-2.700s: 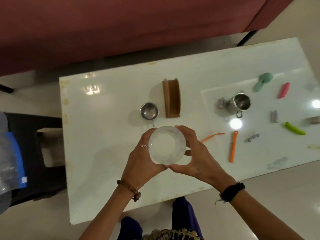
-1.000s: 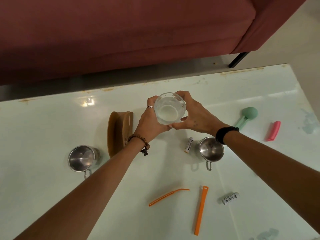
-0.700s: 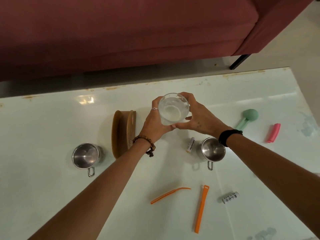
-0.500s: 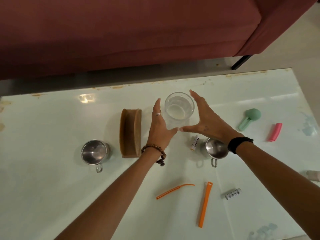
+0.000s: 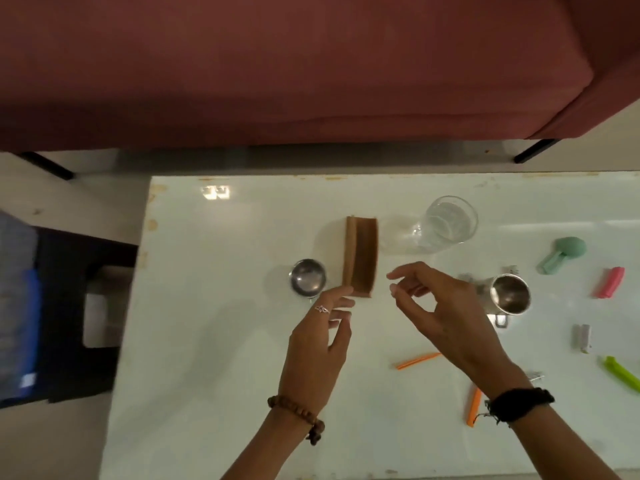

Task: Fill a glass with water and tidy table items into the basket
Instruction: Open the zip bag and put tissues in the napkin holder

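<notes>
A maroon sofa (image 5: 277,64) stands behind the white table (image 5: 214,341).

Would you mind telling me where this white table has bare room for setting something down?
The left part of the white table is bare, from its left edge to the small steel cup. The right side is crowded: glass of water, steel mug, orange strips.

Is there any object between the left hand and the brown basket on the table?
Nothing visible stands between them. The left hand is open just in front of the near end of the brown basket, fingertips almost at it. The steel cup stands left of the basket, off that path.
</notes>
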A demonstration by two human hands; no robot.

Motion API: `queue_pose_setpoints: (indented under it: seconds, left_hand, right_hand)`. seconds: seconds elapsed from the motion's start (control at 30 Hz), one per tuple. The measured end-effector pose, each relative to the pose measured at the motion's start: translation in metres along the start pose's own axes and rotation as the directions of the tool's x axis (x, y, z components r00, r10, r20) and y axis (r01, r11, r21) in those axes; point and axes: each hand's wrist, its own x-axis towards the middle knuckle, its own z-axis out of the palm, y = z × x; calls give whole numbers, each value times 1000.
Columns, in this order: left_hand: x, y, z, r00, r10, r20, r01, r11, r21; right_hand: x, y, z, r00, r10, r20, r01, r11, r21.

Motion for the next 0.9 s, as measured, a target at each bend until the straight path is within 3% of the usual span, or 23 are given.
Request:
queue_pose_setpoints:
  seconds: [0.23,0.47,0.6,0.67,0.73,0.83,0.9]
  left_hand:
    - [-40,-27,-123,991,-76,-113,81,996,43]
    - [-56,-59,-232,928,-126,-350,141,990,19]
    - [-67,-82,-278,883,-77,-464,155,979,132]
    - [-73,-93,-297,854,112,-508,127,902,413]
    - [-79,-109,-312,864,248,-438,132,728,672]
    - [-89,-135,-329,925,185,-331,191,527,828]
    - [-94,-150,-338,956,114,-271,185,484,856]
  right_hand:
    - [-5,-112,91,993,-93,74,89,994,61]
    - [4,-217,196,974,-82,211,29,969,244]
    - [12,-255,248,947,-75,312,-9,966,258]
    - [17,-267,271,931,-18,363,-89,957,277]
    - [23,-278,293,891,113,440,-277,903,329]
    - [30,-289,320,754,274,596,-561,741,369]
    - [30,-294,332,687,300,662,-651,660,376]
